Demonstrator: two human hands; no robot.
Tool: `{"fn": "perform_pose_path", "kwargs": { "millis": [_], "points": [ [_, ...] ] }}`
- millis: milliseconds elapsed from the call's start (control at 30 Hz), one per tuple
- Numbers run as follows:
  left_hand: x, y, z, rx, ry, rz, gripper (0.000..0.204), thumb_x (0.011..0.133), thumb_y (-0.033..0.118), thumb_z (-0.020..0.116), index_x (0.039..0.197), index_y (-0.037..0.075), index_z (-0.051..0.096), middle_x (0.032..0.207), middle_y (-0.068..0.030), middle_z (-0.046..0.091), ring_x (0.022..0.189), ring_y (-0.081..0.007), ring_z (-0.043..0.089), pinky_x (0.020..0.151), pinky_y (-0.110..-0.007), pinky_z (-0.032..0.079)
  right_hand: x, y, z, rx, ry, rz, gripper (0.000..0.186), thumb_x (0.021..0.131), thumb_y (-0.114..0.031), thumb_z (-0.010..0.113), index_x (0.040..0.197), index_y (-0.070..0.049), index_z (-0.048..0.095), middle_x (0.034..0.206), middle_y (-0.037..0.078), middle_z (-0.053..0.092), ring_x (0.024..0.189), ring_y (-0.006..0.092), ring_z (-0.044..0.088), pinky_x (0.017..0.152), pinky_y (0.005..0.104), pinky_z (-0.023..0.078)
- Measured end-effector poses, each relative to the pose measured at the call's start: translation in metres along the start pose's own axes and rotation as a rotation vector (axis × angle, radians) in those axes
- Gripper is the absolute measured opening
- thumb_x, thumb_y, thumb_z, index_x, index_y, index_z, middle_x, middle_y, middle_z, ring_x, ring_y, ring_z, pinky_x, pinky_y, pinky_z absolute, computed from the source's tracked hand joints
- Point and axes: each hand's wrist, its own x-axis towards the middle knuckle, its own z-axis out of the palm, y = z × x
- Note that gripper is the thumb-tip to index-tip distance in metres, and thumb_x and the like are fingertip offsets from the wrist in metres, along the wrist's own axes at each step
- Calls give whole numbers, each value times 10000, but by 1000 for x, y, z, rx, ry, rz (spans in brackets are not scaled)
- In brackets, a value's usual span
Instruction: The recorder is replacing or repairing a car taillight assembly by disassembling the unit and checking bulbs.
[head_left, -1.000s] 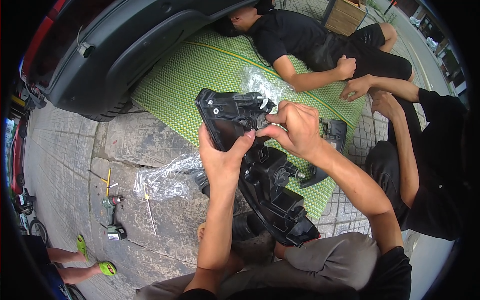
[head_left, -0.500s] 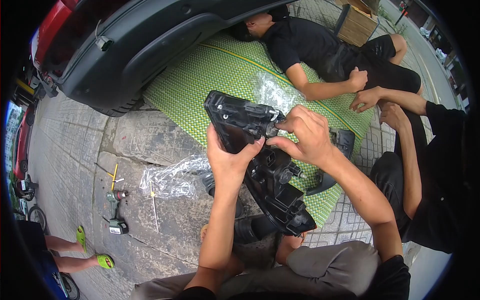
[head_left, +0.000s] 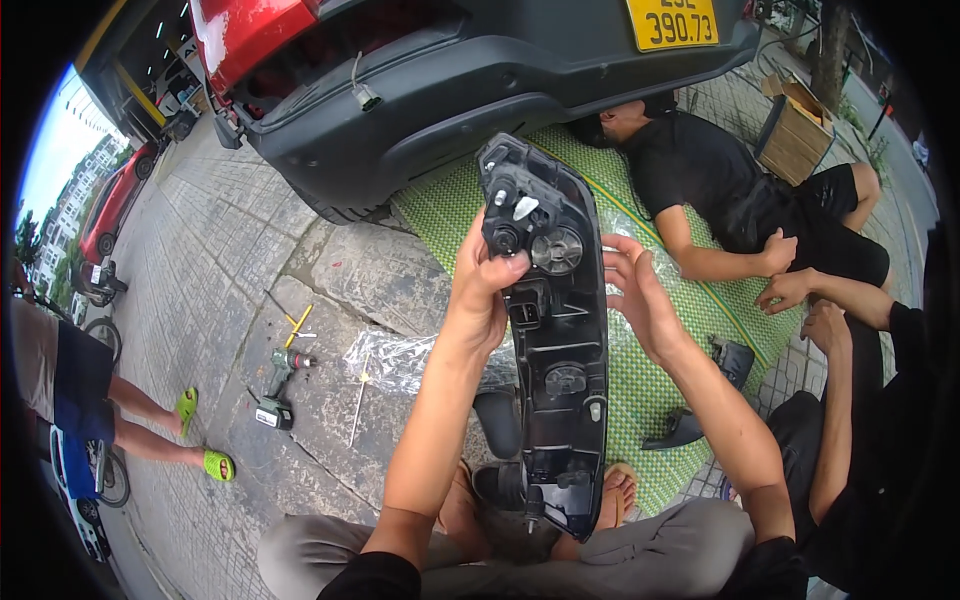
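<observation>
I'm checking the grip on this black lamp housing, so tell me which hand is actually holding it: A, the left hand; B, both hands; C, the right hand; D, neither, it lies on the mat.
A: the left hand wraps its fingers around the left edge of the black lamp housing near the top, while the right hand is spread open just beside its right edge, not gripping it.

Left hand [head_left: 480, 290] grips a black tail-light housing [head_left: 550, 340]; right hand [head_left: 635, 295] open beside it.

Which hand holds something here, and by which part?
The left hand grips the black tail-light housing by its upper left edge; the right hand is open beside it.
</observation>
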Motion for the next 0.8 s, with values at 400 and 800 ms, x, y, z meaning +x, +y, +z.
{"fn": "perform_pose_path", "kwargs": {
  "millis": [400,800],
  "points": [
    [48,30,-9,-38,-151,-338,625,891,486,683,1323,42,596,1224,-110,697,1076,-228,698,968,-374,568,-21,-5,57,529,-438,369,852,946,-638,570,1522,-40,379,1477,149,523,1347,290,529,1134,486,427],
    [62,132,-57,441,-127,-284,502,992,401,623,1355,58,575,1224,-93,677,1056,-172,673,859,-333,532,19,-72,113,506,-50,335,565,1034,-434,534,1373,18,534,1258,174,674,1104,268,698,975,424,578]
  ]
}}
